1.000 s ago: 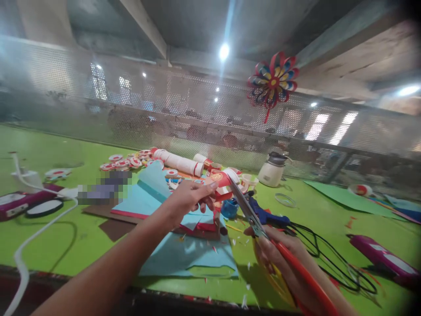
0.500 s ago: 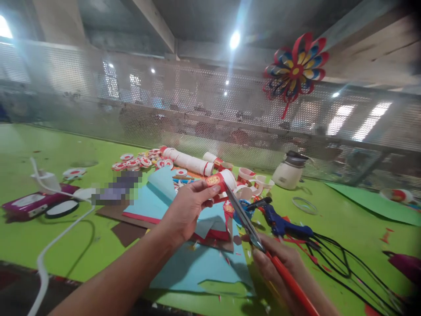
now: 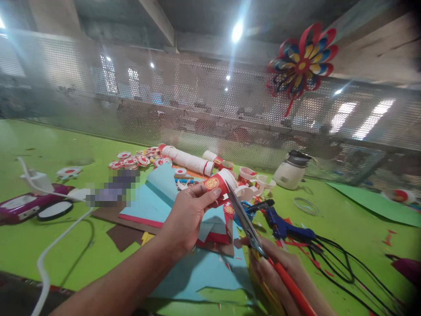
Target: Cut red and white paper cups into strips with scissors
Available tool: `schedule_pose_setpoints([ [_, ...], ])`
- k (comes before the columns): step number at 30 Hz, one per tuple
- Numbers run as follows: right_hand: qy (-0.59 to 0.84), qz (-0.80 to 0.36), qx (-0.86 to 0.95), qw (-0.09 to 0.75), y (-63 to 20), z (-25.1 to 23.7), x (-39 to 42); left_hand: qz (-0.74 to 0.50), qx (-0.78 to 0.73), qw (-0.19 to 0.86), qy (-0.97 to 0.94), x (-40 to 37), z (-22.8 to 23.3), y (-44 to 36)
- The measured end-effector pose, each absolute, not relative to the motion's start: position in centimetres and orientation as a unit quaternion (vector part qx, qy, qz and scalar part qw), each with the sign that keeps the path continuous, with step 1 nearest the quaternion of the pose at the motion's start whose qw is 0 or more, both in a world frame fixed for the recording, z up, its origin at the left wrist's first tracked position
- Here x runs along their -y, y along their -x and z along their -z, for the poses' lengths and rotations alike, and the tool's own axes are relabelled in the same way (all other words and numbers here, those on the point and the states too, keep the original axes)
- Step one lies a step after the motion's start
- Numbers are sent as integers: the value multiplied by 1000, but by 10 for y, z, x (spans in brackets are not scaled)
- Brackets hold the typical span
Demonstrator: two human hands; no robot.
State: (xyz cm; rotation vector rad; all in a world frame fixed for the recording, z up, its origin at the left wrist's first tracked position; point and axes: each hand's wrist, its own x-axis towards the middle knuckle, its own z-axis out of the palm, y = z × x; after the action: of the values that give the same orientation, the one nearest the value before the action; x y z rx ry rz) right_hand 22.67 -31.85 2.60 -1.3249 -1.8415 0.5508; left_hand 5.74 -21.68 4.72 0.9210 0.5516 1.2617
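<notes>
My left hand (image 3: 192,210) is closed around a red and white paper cup (image 3: 221,181) with a gold emblem, tilted with its white rim toward the upper right. In my right hand (image 3: 279,263) is a pair of scissors (image 3: 245,219) with red and yellow handles. Their blade tips meet the cup near its rim; whether they cut into it I cannot tell. Beneath the hands lie light blue paper sheets (image 3: 138,204), with red and brown sheets under them.
A blue glue gun (image 3: 286,228) with black cables lies right of the scissors. Behind stand stacked white cups (image 3: 187,160), cut cup pieces (image 3: 263,184) and a kettle-like jug (image 3: 292,169). Red-white discs (image 3: 131,161) and a purple box (image 3: 33,204) with a white cable are leftward. A paper flower (image 3: 302,66) hangs above.
The view has shifted slightly. The cup is still in my left hand, and the scissors stay at its rim. More of the yellow handle shows below my right hand.
</notes>
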Motion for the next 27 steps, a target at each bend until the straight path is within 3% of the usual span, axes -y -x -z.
schedule_pose_setpoints([
  [6, 536, -192, 730, 378, -228, -19, 316, -566, -234, 679, -406, 218, -47, -59],
  [18, 548, -211, 689, 424, -217, -18, 317, -561, -218, 706, -373, 219, -49, -59],
  [27, 541, -203, 711, 400, -219, -19, 315, -558, -208, 713, -370, 220, -50, -58],
])
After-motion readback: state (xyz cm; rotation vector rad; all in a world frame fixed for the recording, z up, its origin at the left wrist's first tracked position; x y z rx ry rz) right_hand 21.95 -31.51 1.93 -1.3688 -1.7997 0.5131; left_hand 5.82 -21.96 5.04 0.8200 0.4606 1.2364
